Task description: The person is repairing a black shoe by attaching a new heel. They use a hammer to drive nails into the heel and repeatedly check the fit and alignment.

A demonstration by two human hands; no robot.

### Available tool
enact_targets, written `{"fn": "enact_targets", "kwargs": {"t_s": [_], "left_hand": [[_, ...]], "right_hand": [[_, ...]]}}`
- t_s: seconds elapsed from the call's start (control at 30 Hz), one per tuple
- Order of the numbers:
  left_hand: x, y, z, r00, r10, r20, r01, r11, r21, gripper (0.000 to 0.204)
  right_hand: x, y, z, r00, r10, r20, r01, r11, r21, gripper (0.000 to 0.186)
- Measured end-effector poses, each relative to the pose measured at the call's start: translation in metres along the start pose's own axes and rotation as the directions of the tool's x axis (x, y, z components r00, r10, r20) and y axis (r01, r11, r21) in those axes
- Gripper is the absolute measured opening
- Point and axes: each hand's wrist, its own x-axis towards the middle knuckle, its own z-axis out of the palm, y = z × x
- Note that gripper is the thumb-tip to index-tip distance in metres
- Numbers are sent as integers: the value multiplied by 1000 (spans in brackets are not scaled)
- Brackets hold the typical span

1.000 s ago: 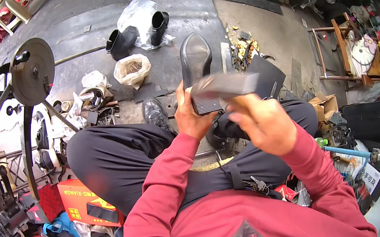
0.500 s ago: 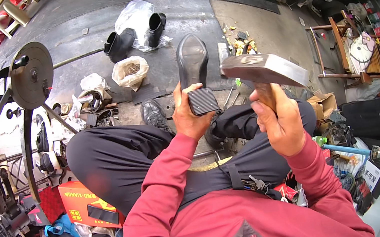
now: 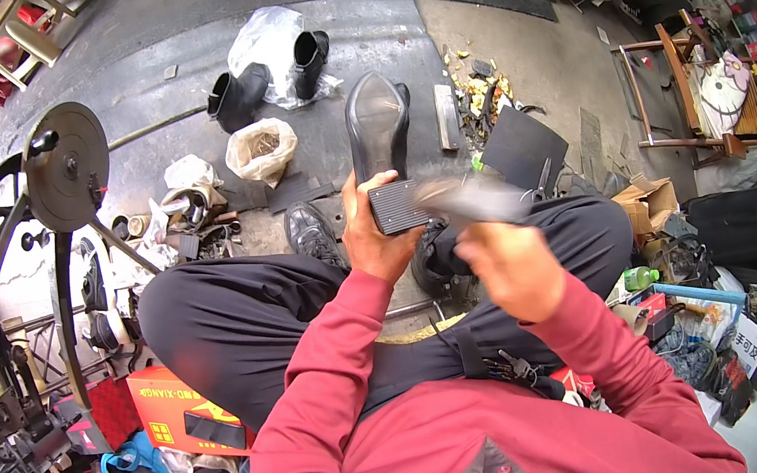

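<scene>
A black shoe is held sole up in front of me, its toe pointing away. The ribbed black heel faces up at the near end. My left hand is closed around the heel from the left, fingers on its far side and thumb low on its near side. My right hand is closed on a hammer, its handle mostly hidden. The hammer's metal head is smeared by motion and overlaps the heel's right edge; whether it touches, I cannot tell.
Two black boots stand beyond the shoe by a clear plastic bag. A white bag sits nearer. Scraps and a black sheet lie on the right. A wheeled metal machine rises on my left.
My right hand has swung the hammer left, from raised at the right to the heel. My left hand and the shoe have shifted only slightly. The black sheet has come into view.
</scene>
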Motion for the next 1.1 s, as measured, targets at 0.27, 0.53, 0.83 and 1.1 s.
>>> {"fn": "enact_targets", "kwargs": {"t_s": [0.27,0.53,0.83,1.1], "left_hand": [[1,5,-1,1000,-22,-4,22,1000,16,81],[-6,17,-4,1000,5,-26,-2,989,145,73],[46,51,-20,962,-267,-62,246,941,-230,70],[155,0,-41,789,-612,47,470,553,-688,43]], "right_hand": [[9,51,7,939,343,-12,-319,885,340,19],[18,89,35,786,571,236,-569,518,639,29],[29,228,97,434,759,485,-775,40,631,14],[30,322,180,325,857,401,-653,-103,751,12]]}}
